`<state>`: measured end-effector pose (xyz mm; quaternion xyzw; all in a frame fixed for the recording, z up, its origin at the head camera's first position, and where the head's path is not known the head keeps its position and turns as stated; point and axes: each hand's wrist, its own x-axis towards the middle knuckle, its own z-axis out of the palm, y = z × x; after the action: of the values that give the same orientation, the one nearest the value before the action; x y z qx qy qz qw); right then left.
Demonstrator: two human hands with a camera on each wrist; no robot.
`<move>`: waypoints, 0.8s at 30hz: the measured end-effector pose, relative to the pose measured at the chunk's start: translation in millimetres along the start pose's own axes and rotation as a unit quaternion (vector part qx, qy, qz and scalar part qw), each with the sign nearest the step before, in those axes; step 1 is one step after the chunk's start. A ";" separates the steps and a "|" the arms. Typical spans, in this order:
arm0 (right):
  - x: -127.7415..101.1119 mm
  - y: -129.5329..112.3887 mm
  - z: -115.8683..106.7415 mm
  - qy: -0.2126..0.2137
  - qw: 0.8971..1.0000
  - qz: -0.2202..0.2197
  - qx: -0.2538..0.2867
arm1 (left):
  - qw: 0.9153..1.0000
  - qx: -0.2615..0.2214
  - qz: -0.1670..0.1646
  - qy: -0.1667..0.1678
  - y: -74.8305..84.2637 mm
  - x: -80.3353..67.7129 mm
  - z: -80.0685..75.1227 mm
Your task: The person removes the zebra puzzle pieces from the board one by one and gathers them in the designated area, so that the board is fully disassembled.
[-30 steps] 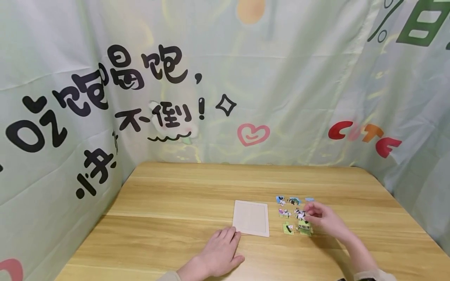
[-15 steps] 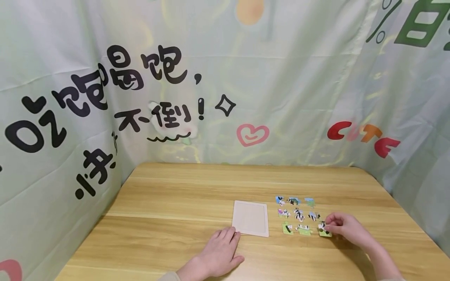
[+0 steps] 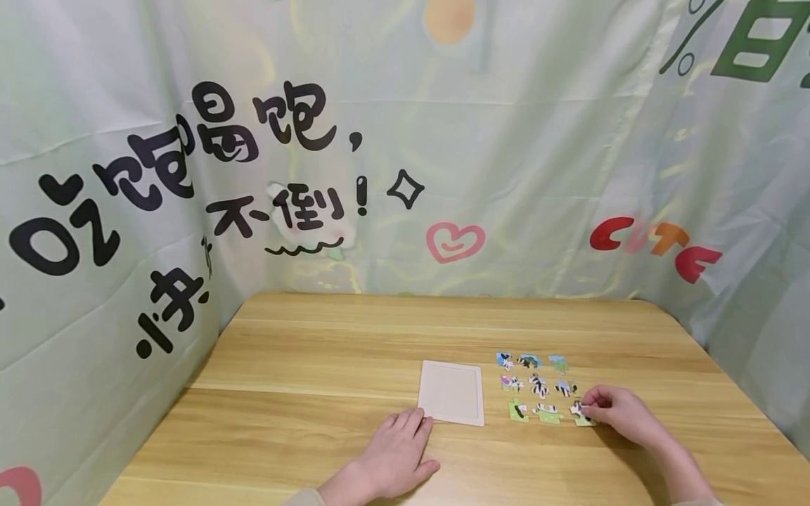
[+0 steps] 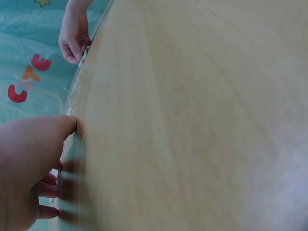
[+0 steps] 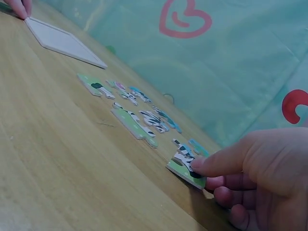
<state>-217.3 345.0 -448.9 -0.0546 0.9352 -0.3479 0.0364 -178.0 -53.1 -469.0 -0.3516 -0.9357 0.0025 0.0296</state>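
- Green-edged puzzle piece (image 3: 581, 414) with zebra stripes: flat on the table at the right end of the nearest row of loose pieces, held at its right edge
- Right hand (image 3: 616, 411): fingers curled, thumb and fingertips pinching the green-edged puzzle piece against the tabletop; the right wrist view shows a fingertip (image 5: 198, 166) pressed on the piece's top face
- Loose pieces (image 3: 538, 385): eight more laid face up in a three-by-three grid with the held one, each apart from its neighbours; blue-toned ones in the far row, zebra-patterned ones in the middle, green ones in the near row
- White puzzle tray (image 3: 451, 392): square, shallow-rimmed, nothing in it, lying flat just left of the grid
- Left hand (image 3: 395, 460): palm down on the table, fingers straight and relaxed, holding nothing; fingertips touching the tray's near left corner
- Wooden table (image 3: 304, 365): light grain, bearing all the above
- Backdrop cloth (image 3: 506, 140): pale green, hung round three sides of the table, printed with black characters, a pink heart and red and orange letters
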 end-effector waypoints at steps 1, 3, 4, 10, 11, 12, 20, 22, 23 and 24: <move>0.0 -0.8 0.2 -0.001 1.000 0.001 0.002 | 1.000 0.000 -0.001 -0.001 -0.1 -0.2 -0.2; -0.1 -1.7 0.7 -0.004 1.000 -0.001 0.008 | 1.000 0.000 -0.002 -0.002 -0.3 -0.6 -0.7; -0.1 -1.7 0.9 -0.007 1.000 -0.004 0.011 | 1.000 0.000 -0.002 -0.003 -0.3 -0.8 -1.0; 1.7 -0.5 0.2 -0.036 0.999 -0.031 0.016 | 1.000 0.005 -0.002 0.002 -0.7 -1.4 -2.3; 2.2 -0.7 0.0 -0.040 0.999 -0.033 0.012 | 1.000 0.006 -0.003 0.003 -0.9 -1.3 -2.5; 2.6 -1.1 -0.2 -0.042 0.999 -0.033 0.008 | 1.000 0.007 -0.003 0.002 -1.0 -1.2 -2.6; 1.8 -3.7 -0.7 -0.051 0.998 -0.022 0.008 | 1.000 -0.005 -0.006 -0.008 -0.9 -0.9 -4.0; -0.8 -1.9 -0.3 -0.052 0.998 -0.018 0.022 | 1.000 -0.011 -0.005 -0.010 0.1 -1.8 -3.8; -2.5 -0.7 0.0 -0.054 0.998 -0.019 0.031 | 1.000 -0.014 -0.003 -0.009 0.7 -2.4 -3.7; -3.9 0.7 0.3 -0.055 0.998 -0.017 0.039 | 1.000 -0.017 -0.002 -0.008 1.3 -3.1 -3.4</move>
<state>-213.4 345.8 -449.5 -0.0877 0.9166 -0.3809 0.0838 -174.6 -54.3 -465.9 -0.3503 -0.9364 -0.0110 0.0160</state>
